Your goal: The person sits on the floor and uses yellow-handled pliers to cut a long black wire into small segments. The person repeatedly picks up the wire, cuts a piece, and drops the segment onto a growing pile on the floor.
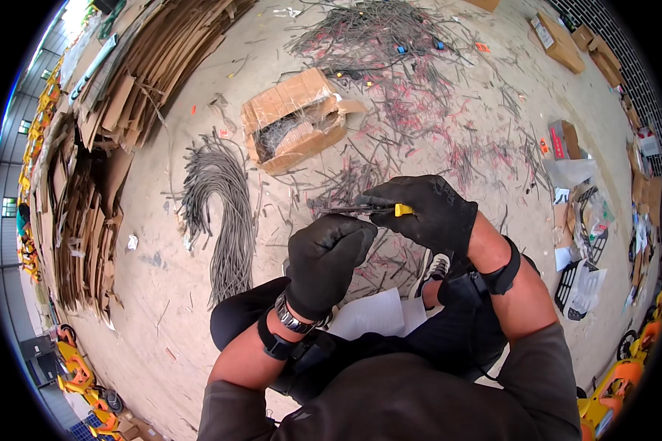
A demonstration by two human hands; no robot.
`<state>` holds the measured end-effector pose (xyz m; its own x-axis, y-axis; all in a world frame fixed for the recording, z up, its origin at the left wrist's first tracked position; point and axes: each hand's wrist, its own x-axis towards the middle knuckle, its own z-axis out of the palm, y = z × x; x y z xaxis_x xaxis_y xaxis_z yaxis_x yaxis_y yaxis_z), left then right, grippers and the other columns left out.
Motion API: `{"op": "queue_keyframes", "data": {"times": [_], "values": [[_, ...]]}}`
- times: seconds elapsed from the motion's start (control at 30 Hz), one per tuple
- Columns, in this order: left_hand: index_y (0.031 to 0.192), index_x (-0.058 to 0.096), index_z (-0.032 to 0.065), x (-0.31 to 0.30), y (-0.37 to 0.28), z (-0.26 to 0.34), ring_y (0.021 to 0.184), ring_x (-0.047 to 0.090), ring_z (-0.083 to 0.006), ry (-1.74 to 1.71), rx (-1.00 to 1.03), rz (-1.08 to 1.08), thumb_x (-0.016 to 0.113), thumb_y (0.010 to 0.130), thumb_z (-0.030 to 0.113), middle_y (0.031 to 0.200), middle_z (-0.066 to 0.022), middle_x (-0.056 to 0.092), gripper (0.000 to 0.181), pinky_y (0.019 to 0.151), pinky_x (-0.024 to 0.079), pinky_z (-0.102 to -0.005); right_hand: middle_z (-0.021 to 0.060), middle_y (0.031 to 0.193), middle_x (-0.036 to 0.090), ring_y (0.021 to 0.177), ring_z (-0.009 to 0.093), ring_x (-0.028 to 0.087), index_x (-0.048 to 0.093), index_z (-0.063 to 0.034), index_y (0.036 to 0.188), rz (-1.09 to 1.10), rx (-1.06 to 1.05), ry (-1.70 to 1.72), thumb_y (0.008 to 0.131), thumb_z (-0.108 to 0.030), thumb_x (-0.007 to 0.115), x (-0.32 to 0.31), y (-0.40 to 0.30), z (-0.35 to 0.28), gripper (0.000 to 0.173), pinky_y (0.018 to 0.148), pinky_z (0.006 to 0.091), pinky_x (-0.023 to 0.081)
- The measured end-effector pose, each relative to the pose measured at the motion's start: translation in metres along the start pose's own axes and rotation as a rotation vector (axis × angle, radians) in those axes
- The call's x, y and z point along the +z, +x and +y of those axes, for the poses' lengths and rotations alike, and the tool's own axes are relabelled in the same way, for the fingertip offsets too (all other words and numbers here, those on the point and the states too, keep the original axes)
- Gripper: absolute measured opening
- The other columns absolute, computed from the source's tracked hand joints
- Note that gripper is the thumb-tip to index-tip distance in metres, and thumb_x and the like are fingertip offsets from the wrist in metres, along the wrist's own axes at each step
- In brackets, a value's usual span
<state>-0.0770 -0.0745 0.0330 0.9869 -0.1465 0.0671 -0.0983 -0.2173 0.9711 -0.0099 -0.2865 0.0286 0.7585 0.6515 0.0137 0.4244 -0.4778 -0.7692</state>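
My right hand (pixel 433 212), in a black work glove, grips a small tool with a yellow part (pixel 403 209). A thin dark length, a blade or a cable (pixel 353 210), reaches left from it; which one is hard to tell. Just below, my gloved left hand (pixel 328 248) is curled into a fist, its thumb side close to my right fingertips. What the left fist encloses is hidden. Left of my hands, a bundle of grey cables (pixel 229 220) lies bent over in a hook shape on the concrete floor. Cut cable pieces (pixel 342 190) are strewn beyond my hands.
An open cardboard box (pixel 292 118) with clear plastic inside stands ahead. Behind it spreads a heap of cable scraps (pixel 380 33) with pink bits. Flattened cardboard (pixel 88 220) is stacked at left. Black plastic grilles (pixel 571 289) lie at right. Yellow motorbikes (pixel 618 386) stand along the edges.
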Motion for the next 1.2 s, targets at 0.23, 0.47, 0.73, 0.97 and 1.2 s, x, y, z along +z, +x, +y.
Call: {"op": "queue_keyframes", "data": {"times": [0.23, 0.47, 0.73, 0.97, 1.2], "values": [[0.097, 0.071, -0.0056, 0.002, -0.001, 0.013, 0.065, 0.057, -0.0062, -0.299, -0.255, 0.0, 0.065, 0.089, 0.005, 0.074, -0.0038, 0.066, 0.015, 0.059, 0.043, -0.0214, 0.0168, 0.117, 0.068, 0.108, 0.034, 0.065, 0.066, -0.0101, 0.123, 0.011, -0.01, -0.09, 0.085, -0.019, 0.063, 0.004, -0.002, 0.009, 0.04, 0.094, 0.0424, 0.051], [0.093, 0.071, -0.0051, 0.002, 0.0, 0.016, 0.063, 0.057, -0.0066, -0.171, -0.168, -0.082, 0.064, 0.087, 0.004, 0.072, -0.0035, 0.066, 0.013, 0.057, 0.045, -0.0228, 0.0151, 0.11, 0.07, 0.101, 0.034, 0.067, 0.068, -0.012, 0.121, 0.028, -0.007, -0.111, 0.086, -0.022, 0.068, -0.001, 0.0, 0.004, 0.037, 0.088, 0.0417, 0.053], [0.09, 0.072, -0.0041, 0.004, -0.002, 0.015, 0.06, 0.059, -0.0078, -0.091, -0.092, -0.167, 0.064, 0.085, 0.002, 0.071, -0.0047, 0.068, 0.011, 0.055, 0.046, -0.0243, 0.0139, 0.108, 0.071, 0.097, 0.033, 0.068, 0.069, -0.0127, 0.12, 0.059, -0.037, -0.119, 0.086, -0.022, 0.072, 0.0, 0.0, 0.009, 0.035, 0.084, 0.0397, 0.054], [0.09, 0.073, -0.0033, 0.006, -0.005, 0.023, 0.061, 0.063, -0.0112, -0.057, -0.081, -0.304, 0.065, 0.085, 0.003, 0.072, -0.0068, 0.069, 0.011, 0.057, 0.05, -0.0269, 0.0162, 0.11, 0.07, 0.1, 0.034, 0.067, 0.069, -0.0126, 0.119, 0.064, -0.033, -0.088, 0.084, -0.022, 0.071, 0.0, 0.003, 0.017, 0.036, 0.088, 0.0415, 0.053], [0.089, 0.072, -0.0024, 0.007, -0.007, 0.025, 0.059, 0.064, -0.0128, -0.084, -0.054, -0.385, 0.065, 0.085, 0.004, 0.07, -0.008, 0.068, 0.01, 0.056, 0.05, -0.0279, 0.0161, 0.108, 0.07, 0.1, 0.034, 0.067, 0.069, -0.0134, 0.119, -0.035, 0.048, -0.042, 0.085, -0.025, 0.071, -0.005, 0.006, 0.009, 0.035, 0.089, 0.0409, 0.053]]}}
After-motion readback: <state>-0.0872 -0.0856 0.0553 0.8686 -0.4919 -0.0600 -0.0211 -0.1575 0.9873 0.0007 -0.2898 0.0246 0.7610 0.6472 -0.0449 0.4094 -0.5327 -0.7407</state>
